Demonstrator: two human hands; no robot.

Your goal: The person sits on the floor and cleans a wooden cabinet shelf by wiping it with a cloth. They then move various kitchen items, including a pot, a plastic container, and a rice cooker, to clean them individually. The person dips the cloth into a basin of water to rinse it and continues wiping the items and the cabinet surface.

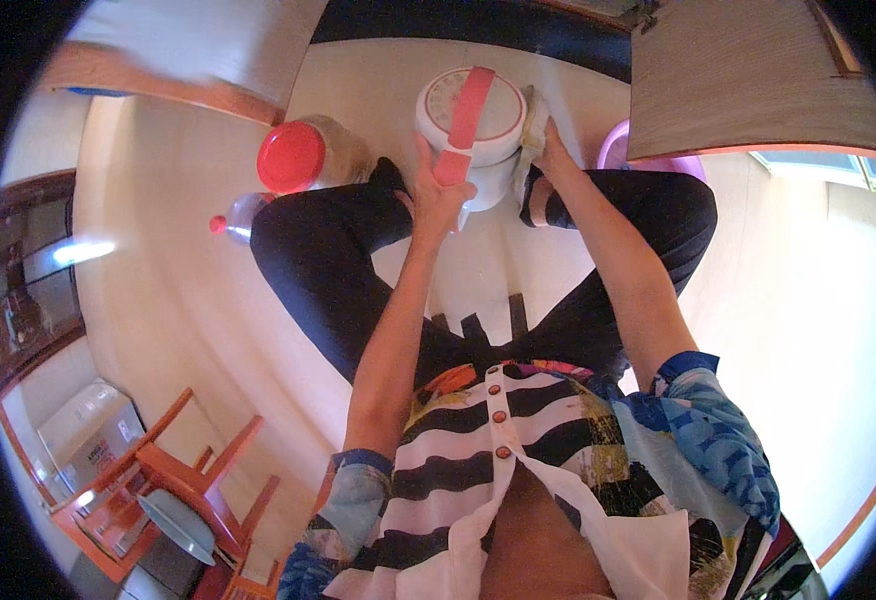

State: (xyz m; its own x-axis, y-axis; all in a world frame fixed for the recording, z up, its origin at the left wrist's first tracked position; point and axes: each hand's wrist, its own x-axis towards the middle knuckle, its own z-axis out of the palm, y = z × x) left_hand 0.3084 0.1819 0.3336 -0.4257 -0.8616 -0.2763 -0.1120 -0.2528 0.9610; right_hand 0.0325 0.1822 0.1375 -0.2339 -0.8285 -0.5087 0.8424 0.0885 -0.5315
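A white round lidded container [495,182] with a red carrying handle [472,105] stands between my bent legs, tilted or upright, I cannot tell which. Printed marks show faintly on its lid [509,112]. My left hand [439,199] grips its left side, thumb across the lower end of the handle. Against the right side, my right hand [552,154] presses a pale, crumpled cloth [532,124]; the fingers are partly hidden behind it.
Left of my knee stand a clear plastic jar with a red lid [292,157] and a plastic bottle [247,216]. An open cabinet door [760,82] overhangs a purple basin [613,146] at the right. A wooden chair [183,469] is at lower left.
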